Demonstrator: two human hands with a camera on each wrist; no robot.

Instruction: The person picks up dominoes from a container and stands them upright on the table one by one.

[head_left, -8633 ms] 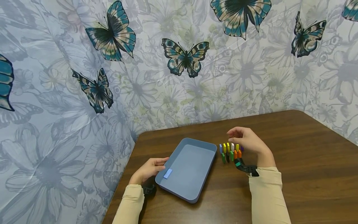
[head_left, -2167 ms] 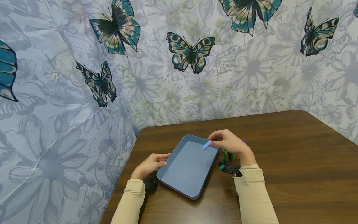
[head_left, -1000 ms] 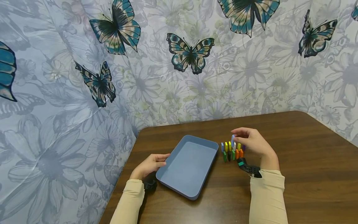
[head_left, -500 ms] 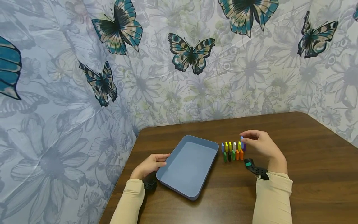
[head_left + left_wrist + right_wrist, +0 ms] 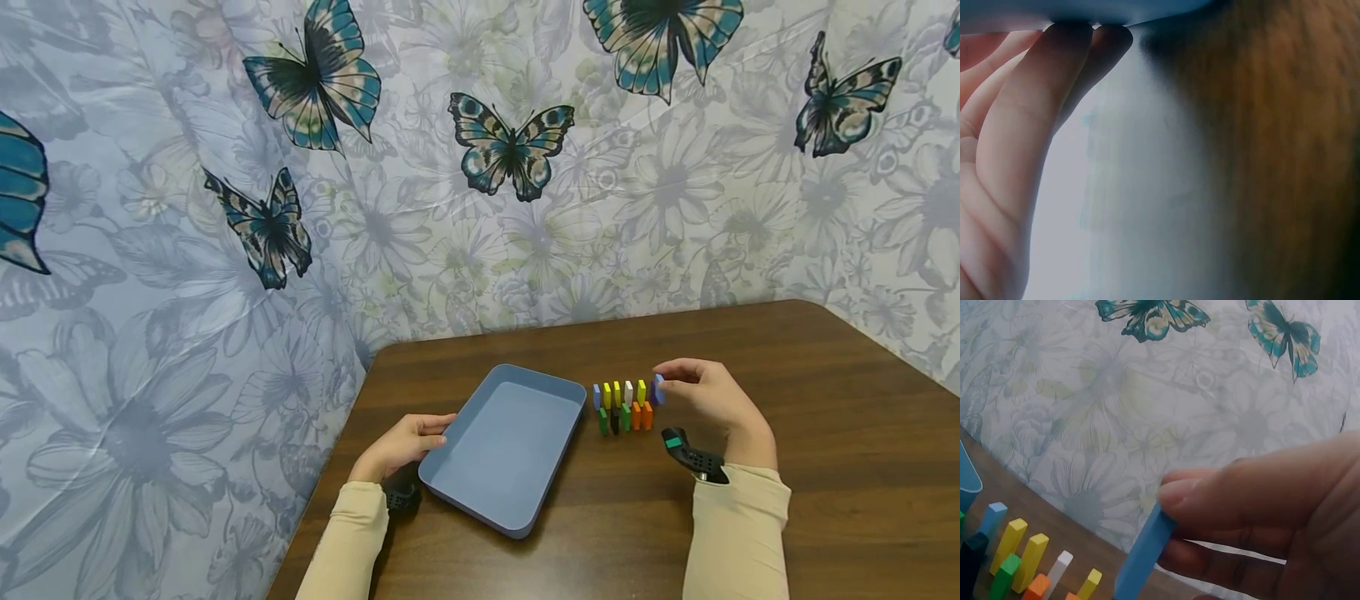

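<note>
My right hand [image 5: 716, 396] pinches a light blue domino-like block [image 5: 1145, 553] between thumb and fingertips. The block [image 5: 659, 389] stands upright at the right end of the back row of blocks, beside a dark purple block [image 5: 653, 392]. In that row are also a white block [image 5: 628, 392], yellow blocks [image 5: 641, 392] and another blue block [image 5: 597, 395]. A front row holds green blocks [image 5: 603, 421], a black one [image 5: 615, 420] and orange ones [image 5: 647, 415]. My left hand [image 5: 401, 446] touches the left rim of a blue-grey tray [image 5: 480, 518], fingers nearly straight.
The brown wooden table [image 5: 600, 533] bears the tray, left of the block rows. Behind it hangs a pale floral backdrop [image 5: 420, 275] with butterflies. A black wrist strap [image 5: 693, 458] sits on the right wrist.
A blue block in the tray has been lifted out by the right hand, carried right over the rows and lowered at the back row's right end. The left hand stays at the tray.
</note>
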